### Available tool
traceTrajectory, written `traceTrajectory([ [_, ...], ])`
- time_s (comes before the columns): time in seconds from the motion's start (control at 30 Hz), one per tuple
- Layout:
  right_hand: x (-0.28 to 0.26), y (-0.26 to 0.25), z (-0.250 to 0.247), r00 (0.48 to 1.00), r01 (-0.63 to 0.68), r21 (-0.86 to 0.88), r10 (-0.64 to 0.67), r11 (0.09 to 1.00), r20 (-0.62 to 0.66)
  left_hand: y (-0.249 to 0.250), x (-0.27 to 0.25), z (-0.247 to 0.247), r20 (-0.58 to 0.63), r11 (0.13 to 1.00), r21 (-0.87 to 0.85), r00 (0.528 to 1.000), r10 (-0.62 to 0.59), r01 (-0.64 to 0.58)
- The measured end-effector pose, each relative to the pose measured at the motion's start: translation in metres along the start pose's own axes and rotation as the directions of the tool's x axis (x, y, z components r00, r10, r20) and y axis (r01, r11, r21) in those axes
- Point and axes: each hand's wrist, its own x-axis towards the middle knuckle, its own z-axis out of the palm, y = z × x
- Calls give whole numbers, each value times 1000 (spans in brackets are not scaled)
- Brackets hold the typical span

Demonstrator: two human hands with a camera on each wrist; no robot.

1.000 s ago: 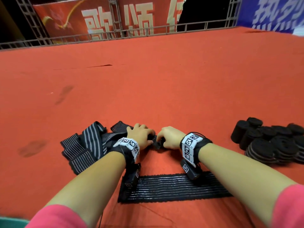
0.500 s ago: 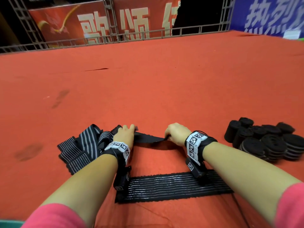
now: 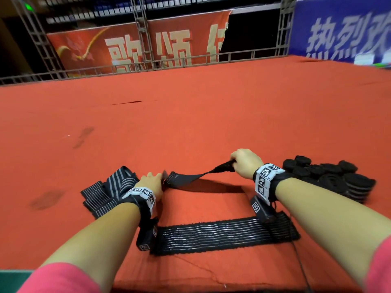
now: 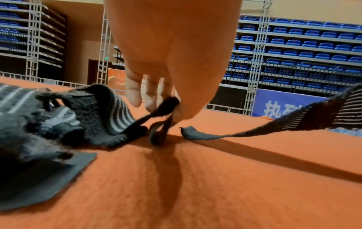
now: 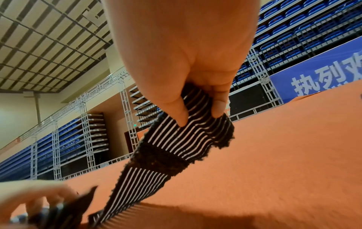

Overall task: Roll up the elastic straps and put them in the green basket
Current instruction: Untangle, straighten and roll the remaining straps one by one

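Since half a second ago the right hand (image 3: 245, 163) has risen and swung out to the right, and the strap (image 3: 190, 176) between the two hands now hangs longer and twists once along its run. Its thumb and fingers (image 5: 219, 105) pinch one striped end of that strap, held clear of the red cloth (image 3: 190, 115). From there it slopes down to the left, its far end touching the cloth just beside the left hand (image 3: 151, 182). That hand stays low at the edge of the pile (image 3: 108, 187) of unrolled straps; in the left wrist view its thumb and fingers (image 4: 135, 93) pinch a dark fold of fabric (image 4: 166, 105), though whether this fold belongs to the lifted strap or to the pile I cannot tell. A second strap (image 3: 222, 235) lies flat and straight on the cloth, near the person, between the two forearms and partly under the wrist cameras. Rolled straps (image 3: 330, 176) sit bunched together on the cloth to the right, just beyond the right wrist. Pink sleeves (image 3: 61, 278) show at the bottom corners of the head view. Banners (image 3: 135, 47) and metal truss stand behind the cloth.
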Motion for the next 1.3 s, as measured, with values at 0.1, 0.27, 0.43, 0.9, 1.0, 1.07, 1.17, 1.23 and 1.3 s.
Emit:
traceTrajectory([
  [0.1,-10,-4,-19,999,8,35,-6,999,-33,15,-6,-2,23,999,-38,999,34,-33],
  [0.27,-32,-12,-49,992,71,53,-65,996,-107,60,-24,-17,-60,950,-263,986,159,-169],
  [0.43,-54,-18,-76,969,160,113,-134,981,-206,111,-47,-37,-171,797,-515,949,265,-316],
  [0.9,-91,19,-107,974,69,221,-18,973,-224,78,-71,-42,-200,863,-485,979,45,-138],
  [1.0,-95,26,-98,973,5,275,58,961,-222,47,-76,-40,-168,867,-491,986,0,-83],
  [1.07,-98,30,-90,975,-36,304,100,952,-199,28,-78,-36,-156,859,-509,987,-31,-54],
  [1.17,-102,30,-79,978,-76,312,133,947,-164,7,-86,-31,-146,837,-547,986,-77,-15],
  [1.23,-106,30,-72,980,-94,319,145,943,-140,-3,-91,-27,-136,824,-567,985,-110,13],
  [1.3,-109,30,-66,983,-111,325,152,939,-106,-10,-95,-23,-143,811,-584,979,-143,33],
])
